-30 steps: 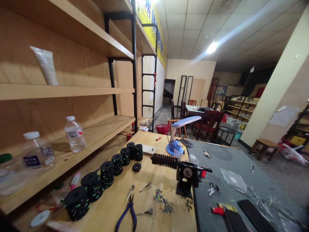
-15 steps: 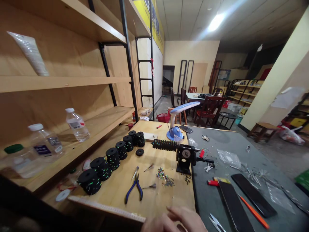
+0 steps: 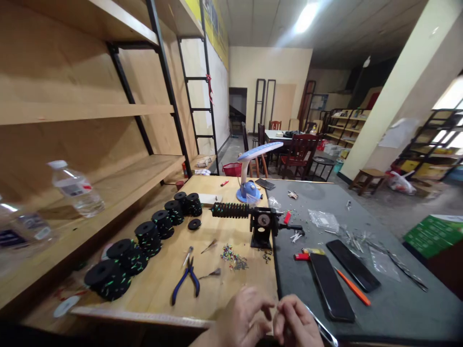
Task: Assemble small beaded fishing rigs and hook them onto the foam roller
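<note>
My left hand [image 3: 241, 319] and my right hand [image 3: 298, 322] meet at the bottom edge, just over the near edge of the wooden board [image 3: 220, 270]. Both have curled fingers pinched toward each other; what they hold, if anything, is too small to make out. Blue-handled pliers [image 3: 186, 284] lie left of my left hand. A small pile of coloured beads [image 3: 231, 255] lies ahead of my hands. A black winding tool [image 3: 261, 226] with a ribbed spool shaft [image 3: 230, 210] stands past the beads. Metal tweezers [image 3: 323, 330] lie just right of my right hand.
A row of black foam spools [image 3: 144, 238] runs along the board's left. Two black slabs [image 3: 330, 284], an orange pen [image 3: 352, 288] and a red lighter [image 3: 301, 257] lie on the grey mat [image 3: 390, 299]. A blue desk lamp [image 3: 249, 188] stands behind. Water bottles [image 3: 74, 188] sit on the left shelf.
The view has tilted down and swung right. My hands have come up into view at the bottom edge and drawn together with fingers pinched.
</note>
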`<state>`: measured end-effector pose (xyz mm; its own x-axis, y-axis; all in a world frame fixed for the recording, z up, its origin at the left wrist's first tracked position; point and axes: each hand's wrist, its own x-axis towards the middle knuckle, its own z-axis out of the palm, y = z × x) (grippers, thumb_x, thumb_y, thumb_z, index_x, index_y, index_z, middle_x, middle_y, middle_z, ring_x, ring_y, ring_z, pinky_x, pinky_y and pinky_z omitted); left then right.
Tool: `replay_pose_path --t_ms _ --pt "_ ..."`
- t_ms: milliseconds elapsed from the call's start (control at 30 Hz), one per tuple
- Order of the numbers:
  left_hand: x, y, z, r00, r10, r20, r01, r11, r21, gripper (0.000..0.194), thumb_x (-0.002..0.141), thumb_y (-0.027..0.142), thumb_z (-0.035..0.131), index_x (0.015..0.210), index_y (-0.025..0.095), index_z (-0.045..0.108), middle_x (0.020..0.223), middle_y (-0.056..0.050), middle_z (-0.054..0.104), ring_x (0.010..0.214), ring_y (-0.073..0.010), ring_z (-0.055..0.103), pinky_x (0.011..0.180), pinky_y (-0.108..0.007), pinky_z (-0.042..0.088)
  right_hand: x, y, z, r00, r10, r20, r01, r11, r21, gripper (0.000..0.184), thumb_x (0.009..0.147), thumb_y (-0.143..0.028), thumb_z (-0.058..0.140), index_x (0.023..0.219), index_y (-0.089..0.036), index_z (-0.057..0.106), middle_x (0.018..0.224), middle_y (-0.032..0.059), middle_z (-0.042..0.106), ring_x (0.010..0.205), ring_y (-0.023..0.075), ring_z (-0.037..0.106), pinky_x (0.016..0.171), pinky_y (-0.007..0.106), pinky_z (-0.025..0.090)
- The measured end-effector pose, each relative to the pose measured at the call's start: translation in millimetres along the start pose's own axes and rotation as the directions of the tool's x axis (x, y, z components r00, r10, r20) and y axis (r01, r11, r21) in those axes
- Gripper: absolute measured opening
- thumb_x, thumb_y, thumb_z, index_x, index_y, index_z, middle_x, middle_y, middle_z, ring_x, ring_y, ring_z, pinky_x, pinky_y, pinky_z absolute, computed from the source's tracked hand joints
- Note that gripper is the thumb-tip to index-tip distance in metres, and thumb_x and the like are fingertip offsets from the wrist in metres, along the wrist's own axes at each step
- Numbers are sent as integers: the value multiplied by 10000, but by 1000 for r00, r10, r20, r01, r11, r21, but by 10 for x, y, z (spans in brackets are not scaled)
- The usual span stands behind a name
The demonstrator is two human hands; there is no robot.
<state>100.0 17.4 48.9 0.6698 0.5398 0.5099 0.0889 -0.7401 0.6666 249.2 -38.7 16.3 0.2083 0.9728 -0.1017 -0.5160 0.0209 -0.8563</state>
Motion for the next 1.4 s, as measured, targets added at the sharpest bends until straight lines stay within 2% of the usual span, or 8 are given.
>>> replay_pose_path --t_ms 133,267,467,600,733,1067,1233,1400 --pt "-138 -324 203 996 82 -27 -75 975 209 255 959 244 352 797 195 543 665 -51 611 655 -174 544 599 -263 413 194 -256 -48 992 21 -126 -7 994 113 391 639 -487 823 713 -170 606 503 -15 622 421 64 466 425 148 313" --pt "-295 -715 365 966 224 -130 -173 931 321 245 953 240 377 739 214 494 580 -7 549 574 -151 505 507 -240 363 371 -385 -91 990 19 -136 0 991 134 391 609 -470 846 705 -167 619 530 -14 623 459 73 486 434 154 339" --pt "-421 -1071 472 967 243 -82 -192 898 396 229 950 231 392 753 214 507 577 13 563 560 -132 509 516 -228 373 501 -402 -135 994 -8 -105 20 994 107 397 634 -496 823 712 -161 623 533 -12 620 453 70 470 434 159 336" --pt "-374 -963 426 985 152 -82 -107 911 398 204 922 216 423 736 214 509 590 9 572 573 -140 527 520 -233 369 535 -409 -144 997 -1 -80 7 997 75 399 638 -501 820 716 -155 635 510 -28 590 439 54 436 428 149 318" --pt "-308 -831 352 999 -11 39 -6 911 412 125 857 130 512 764 212 529 689 1 621 675 -147 573 588 -226 385 592 -453 -158 996 3 -90 2 998 58 406 627 -513 821 724 -160 645 525 -32 585 451 53 436 428 144 321" --pt "-394 -1207 463 997 23 75 -57 870 490 146 804 135 630 743 212 522 657 29 604 646 -138 535 596 -246 327 728 -594 -255 992 -18 -124 25 998 56 389 614 -488 836 733 -166 654 546 -32 598 489 58 464 451 129 355" --pt "-283 -947 383 988 -109 106 33 834 550 133 780 85 612 747 202 559 688 6 646 677 -155 568 604 -254 354 764 -615 -257 994 5 -106 1 998 61 370 601 -468 848 718 -170 661 560 -30 614 509 65 497 465 129 386" --pt "-192 -637 250 987 -160 -33 157 872 464 92 790 128 618 806 217 635 742 -10 691 789 -186 600 716 -274 437 805 -605 -300 986 55 -157 -57 998 -5 417 474 -488 888 689 -194 687 540 -38 575 451 69 447 410 160 389"
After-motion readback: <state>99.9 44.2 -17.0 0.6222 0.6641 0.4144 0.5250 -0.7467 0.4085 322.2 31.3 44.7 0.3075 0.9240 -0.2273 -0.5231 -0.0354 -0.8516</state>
